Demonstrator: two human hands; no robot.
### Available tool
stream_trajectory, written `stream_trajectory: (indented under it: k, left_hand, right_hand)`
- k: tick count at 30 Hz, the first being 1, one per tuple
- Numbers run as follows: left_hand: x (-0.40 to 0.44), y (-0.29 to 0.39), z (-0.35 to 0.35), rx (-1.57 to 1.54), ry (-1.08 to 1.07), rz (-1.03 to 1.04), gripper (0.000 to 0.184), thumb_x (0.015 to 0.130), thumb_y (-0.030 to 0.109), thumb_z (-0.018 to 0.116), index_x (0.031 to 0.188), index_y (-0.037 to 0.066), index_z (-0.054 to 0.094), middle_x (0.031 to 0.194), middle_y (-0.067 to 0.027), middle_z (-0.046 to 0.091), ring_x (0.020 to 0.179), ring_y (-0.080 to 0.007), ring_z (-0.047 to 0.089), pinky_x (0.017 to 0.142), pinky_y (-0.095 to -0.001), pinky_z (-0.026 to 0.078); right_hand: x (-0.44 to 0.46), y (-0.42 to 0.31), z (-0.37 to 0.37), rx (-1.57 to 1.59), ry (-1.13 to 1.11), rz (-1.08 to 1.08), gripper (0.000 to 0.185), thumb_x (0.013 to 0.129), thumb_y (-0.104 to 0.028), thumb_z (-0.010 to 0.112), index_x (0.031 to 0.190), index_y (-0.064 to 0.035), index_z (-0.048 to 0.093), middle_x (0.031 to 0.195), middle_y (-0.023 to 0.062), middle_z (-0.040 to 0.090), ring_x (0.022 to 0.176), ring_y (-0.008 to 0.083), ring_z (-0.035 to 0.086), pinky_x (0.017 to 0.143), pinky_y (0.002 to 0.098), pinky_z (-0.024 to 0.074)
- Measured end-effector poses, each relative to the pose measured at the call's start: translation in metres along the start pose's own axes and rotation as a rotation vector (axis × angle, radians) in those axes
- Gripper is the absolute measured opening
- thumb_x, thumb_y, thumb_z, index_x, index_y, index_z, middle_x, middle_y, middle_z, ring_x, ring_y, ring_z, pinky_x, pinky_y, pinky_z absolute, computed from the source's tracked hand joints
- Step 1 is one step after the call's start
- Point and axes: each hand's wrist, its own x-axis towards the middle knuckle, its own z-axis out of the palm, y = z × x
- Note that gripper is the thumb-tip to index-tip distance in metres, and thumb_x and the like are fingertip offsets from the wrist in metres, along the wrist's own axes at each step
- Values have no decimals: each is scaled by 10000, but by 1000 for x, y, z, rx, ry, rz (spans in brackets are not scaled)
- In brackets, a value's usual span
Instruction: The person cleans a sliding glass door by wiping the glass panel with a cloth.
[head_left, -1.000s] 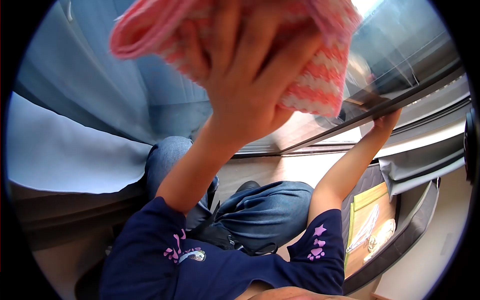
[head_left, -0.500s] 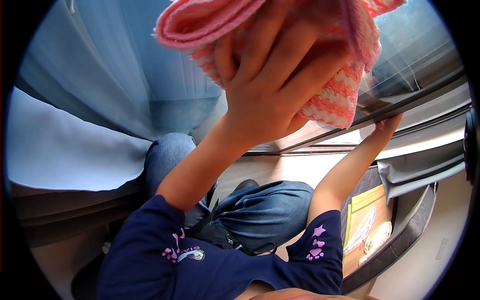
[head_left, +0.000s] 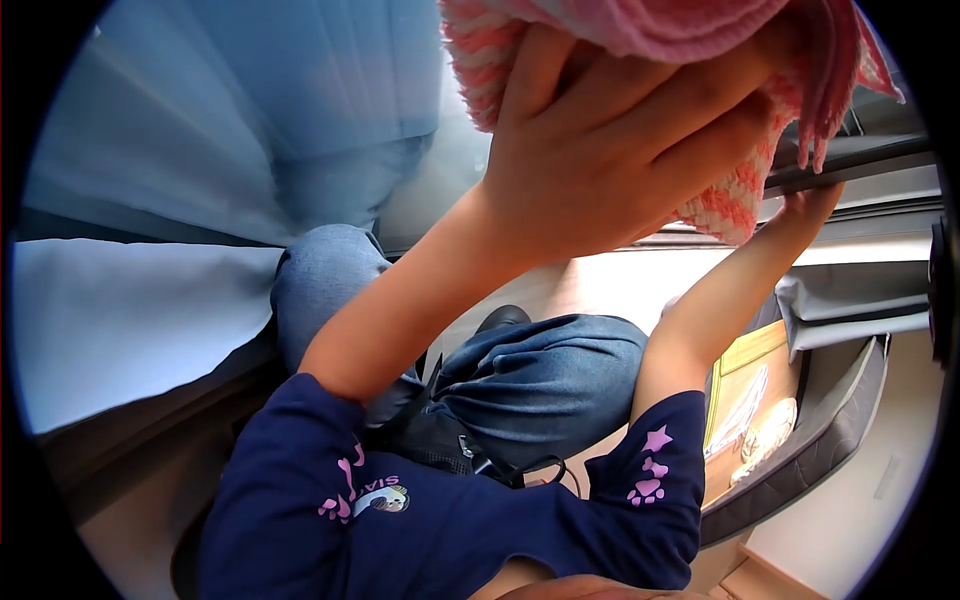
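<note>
A pink and white patterned cloth (head_left: 735, 200), folded and bunched, is at the top of the view. My left hand (head_left: 610, 150) holds it, with the back of the hand toward me and the fingers spread over the cloth; some fingertips are hidden in its folds. Whether the cloth touches the glass cannot be made out. At the right, my right hand (head_left: 812, 203) grips the dark window frame (head_left: 860, 160), its fingers mostly hidden at the frame's edge.
Blue-grey curtains (head_left: 340, 80) hang at the upper left, and pale fabric (head_left: 140, 310) lies below them. My bent knees (head_left: 545, 380) are in the middle. At the right are a grey quilted bin (head_left: 820, 450) with a wooden panel and white items, and grey fabric (head_left: 860, 290).
My left hand and the cloth have moved to the right across the view. The view has shifted a little, while my right hand stays at the frame.
</note>
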Motion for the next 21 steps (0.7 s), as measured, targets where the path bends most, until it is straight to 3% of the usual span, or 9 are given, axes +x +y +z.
stream_trajectory:
  k: [4, 6, 9, 12, 15, 18, 20, 21]
  left_hand:
    - [5, -4, -12, -67, -53, -25, 323, 830, 293, 573, 1111, 152, 648, 1276, -98, 551, 1205, -297, 501, 1010, -486, 330]
    - [13, -14, -32, -101, -81, -20, 320, 837, 294, 569, 1109, 147, 650, 1274, -102, 553, 1203, -298, 505, 1012, -487, 333]
    - [10, -14, -90, -143, -134, -7, 316, 847, 296, 563, 1107, 140, 652, 1272, -107, 557, 1200, -299, 511, 1016, -489, 336]
    - [10, 4, -94, -184, -177, -8, 313, 857, 297, 557, 1105, 134, 655, 1269, -113, 560, 1197, -301, 517, 1019, -491, 339]
    - [25, 12, -52, -233, -198, -20, 311, 867, 299, 551, 1103, 127, 657, 1267, -119, 564, 1194, -302, 523, 1023, -492, 342]
    - [26, 27, -26, -281, -201, -49, 310, 877, 300, 544, 1101, 120, 660, 1264, -124, 567, 1191, -304, 529, 1026, -494, 346]
    - [30, 42, -20, -51, 44, 52, 280, 840, 188, 605, 1093, 77, 650, 1176, -144, 610, 1022, -293, 627, 838, -386, 511]
    - [50, 15, -37, 459, 224, 648, 283, 840, 180, 604, 1094, 63, 646, 1128, -143, 628, 979, -284, 643, 809, -381, 521]
  right_hand:
    - [0, -1, 1, 9, -7, -49, 398, 952, -420, 429, 849, -67, 581, 632, 90, 591, 479, 208, 562, 390, 299, 454]
    - [20, 7, -30, -121, 137, 25, 412, 958, -418, 415, 807, -68, 571, 602, 97, 580, 469, 227, 555, 390, 317, 448]
    - [-24, -29, 44, -180, 249, 39, 447, 968, -407, 392, 760, -53, 569, 556, 104, 559, 461, 247, 547, 389, 332, 437]
    - [11, 2, 5, 115, -712, -488, 488, 977, -393, 367, 712, -31, 560, 540, 132, 556, 442, 262, 541, 375, 342, 430]
    - [29, 23, -51, 32, 178, 40, 529, 983, -398, 336, 697, -9, 552, 516, 147, 538, 438, 289, 540, 387, 367, 453]
    - [17, 10, -15, 28, 149, 45, 529, 983, -403, 332, 703, -11, 553, 520, 147, 539, 440, 291, 541, 391, 369, 457]
    - [10, -2, -5, 24, 127, 56, 530, 983, -407, 328, 710, -13, 554, 524, 147, 540, 443, 293, 542, 394, 370, 462]
    - [1, -9, 5, 23, 115, 59, 530, 983, -410, 325, 713, -14, 554, 526, 147, 541, 444, 294, 542, 396, 371, 464]
